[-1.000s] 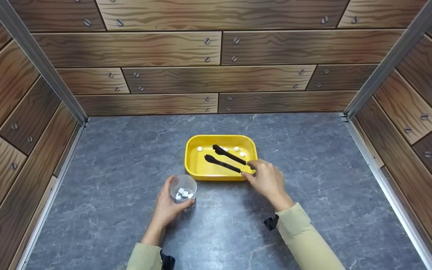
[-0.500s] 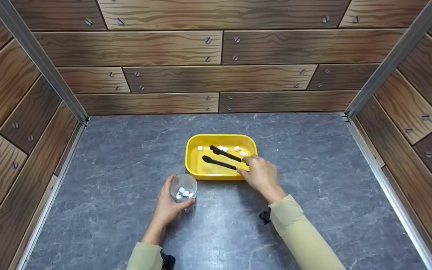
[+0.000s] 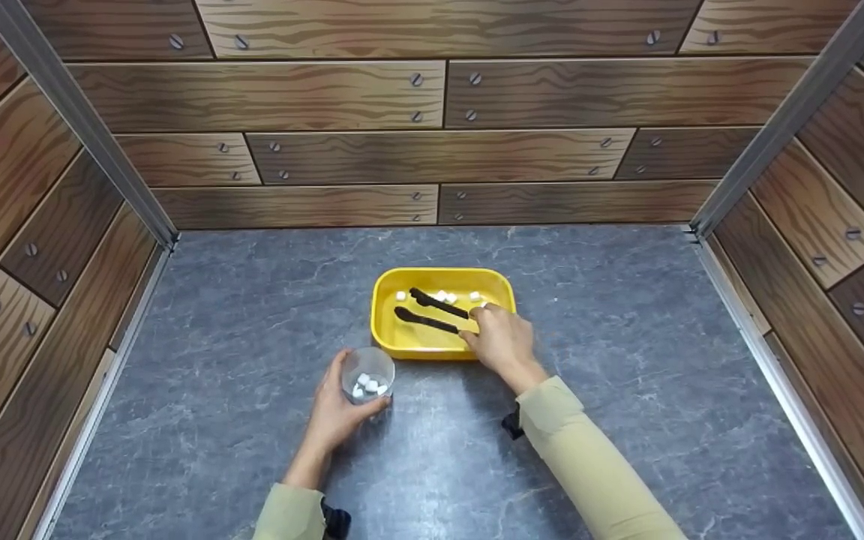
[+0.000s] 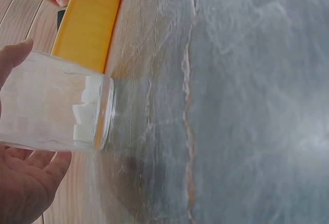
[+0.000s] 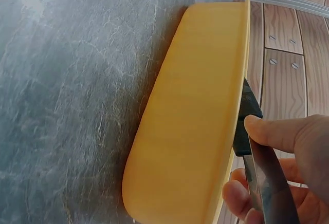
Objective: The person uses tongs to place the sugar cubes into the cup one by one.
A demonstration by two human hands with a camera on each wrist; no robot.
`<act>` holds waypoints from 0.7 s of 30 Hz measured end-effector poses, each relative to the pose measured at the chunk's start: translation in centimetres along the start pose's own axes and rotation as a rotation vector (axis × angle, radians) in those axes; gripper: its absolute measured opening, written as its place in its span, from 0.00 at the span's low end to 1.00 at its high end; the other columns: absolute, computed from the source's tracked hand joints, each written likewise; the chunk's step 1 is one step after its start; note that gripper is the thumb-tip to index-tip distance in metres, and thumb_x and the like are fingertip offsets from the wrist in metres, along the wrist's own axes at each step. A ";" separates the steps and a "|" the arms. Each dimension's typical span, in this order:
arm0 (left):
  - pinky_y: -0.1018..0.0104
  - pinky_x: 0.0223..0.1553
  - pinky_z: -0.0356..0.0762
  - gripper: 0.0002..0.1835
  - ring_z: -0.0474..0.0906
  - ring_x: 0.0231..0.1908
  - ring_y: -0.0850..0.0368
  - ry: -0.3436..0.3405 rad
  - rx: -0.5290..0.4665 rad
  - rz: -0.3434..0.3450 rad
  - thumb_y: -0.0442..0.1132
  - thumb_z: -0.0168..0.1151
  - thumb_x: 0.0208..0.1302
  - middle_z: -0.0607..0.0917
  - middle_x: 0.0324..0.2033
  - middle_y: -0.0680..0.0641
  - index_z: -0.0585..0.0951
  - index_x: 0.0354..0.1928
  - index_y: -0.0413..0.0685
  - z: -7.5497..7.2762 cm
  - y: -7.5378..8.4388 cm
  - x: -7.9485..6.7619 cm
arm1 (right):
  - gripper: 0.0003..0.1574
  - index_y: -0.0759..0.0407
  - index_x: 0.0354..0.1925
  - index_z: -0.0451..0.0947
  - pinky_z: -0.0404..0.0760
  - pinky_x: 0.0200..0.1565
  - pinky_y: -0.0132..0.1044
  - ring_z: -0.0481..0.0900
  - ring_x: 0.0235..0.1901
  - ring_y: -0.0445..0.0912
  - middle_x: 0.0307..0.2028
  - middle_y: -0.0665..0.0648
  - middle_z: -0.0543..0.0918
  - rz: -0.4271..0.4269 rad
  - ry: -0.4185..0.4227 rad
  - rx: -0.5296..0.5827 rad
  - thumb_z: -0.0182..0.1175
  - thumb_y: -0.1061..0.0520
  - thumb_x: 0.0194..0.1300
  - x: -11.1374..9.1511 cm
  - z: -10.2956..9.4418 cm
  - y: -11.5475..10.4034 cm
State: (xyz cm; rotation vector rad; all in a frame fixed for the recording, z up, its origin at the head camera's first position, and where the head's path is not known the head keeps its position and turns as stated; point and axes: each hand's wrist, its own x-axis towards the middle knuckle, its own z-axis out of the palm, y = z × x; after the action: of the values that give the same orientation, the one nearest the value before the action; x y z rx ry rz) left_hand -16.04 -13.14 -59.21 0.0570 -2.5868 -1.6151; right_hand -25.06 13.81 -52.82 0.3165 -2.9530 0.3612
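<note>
My left hand (image 3: 336, 409) holds a clear plastic cup (image 3: 367, 367), thumb on one side and fingers on the other. Several white cubes (image 4: 86, 112) lie at the bottom of the cup, which stands upright on the floor surface. In my right hand (image 3: 503, 341) is a pair of tongs (image 3: 432, 324) with black tips, pinched between thumb and fingers, its two arms spread apart. The tips hang over the inside of a yellow tray (image 3: 443, 352), with nothing between them. Several more white cubes (image 3: 400, 296) lie in the tray, mostly along its far side. The right wrist view shows the tongs' metal handle (image 5: 270, 183).
The tray stands just beyond the cup, on a grey marbled surface (image 3: 267, 315). Wood-patterned panels (image 3: 342, 157) rise at the back and on both sides, with metal corner posts (image 3: 792, 112) between them.
My right hand has moved left with the tongs, so their tips now reach farther left over the tray. The left hand and cup have stayed put.
</note>
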 end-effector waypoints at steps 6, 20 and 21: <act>0.41 0.64 0.62 0.55 0.64 0.64 0.35 0.001 0.010 -0.001 0.46 0.83 0.40 0.69 0.65 0.33 0.62 0.71 0.41 0.0 -0.1 0.0 | 0.18 0.56 0.37 0.85 0.79 0.28 0.52 0.81 0.27 0.56 0.33 0.55 0.83 -0.009 0.016 -0.017 0.69 0.44 0.59 0.5 0.5 -0.5; 0.39 0.63 0.63 0.56 0.66 0.62 0.34 0.008 0.000 0.022 0.45 0.83 0.38 0.70 0.63 0.32 0.62 0.70 0.41 0.0 -0.2 0.0 | 0.17 0.57 0.30 0.81 0.78 0.25 0.51 0.79 0.24 0.56 0.29 0.56 0.80 -0.021 0.032 -0.025 0.69 0.45 0.59 1.4 1.8 -1.1; 0.38 0.63 0.62 0.56 0.66 0.62 0.34 0.008 0.001 0.023 0.45 0.83 0.39 0.70 0.63 0.32 0.62 0.70 0.41 0.0 -0.2 0.0 | 0.17 0.57 0.30 0.81 0.78 0.25 0.51 0.79 0.25 0.56 0.30 0.56 0.80 -0.021 0.032 -0.024 0.69 0.45 0.60 1.4 1.8 -1.1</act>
State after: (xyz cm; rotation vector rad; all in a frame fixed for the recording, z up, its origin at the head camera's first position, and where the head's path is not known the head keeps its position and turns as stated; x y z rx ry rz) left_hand -16.01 -13.24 -59.33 0.0335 -2.5731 -1.6022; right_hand -26.41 12.02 -54.08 0.3359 -2.9181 0.3246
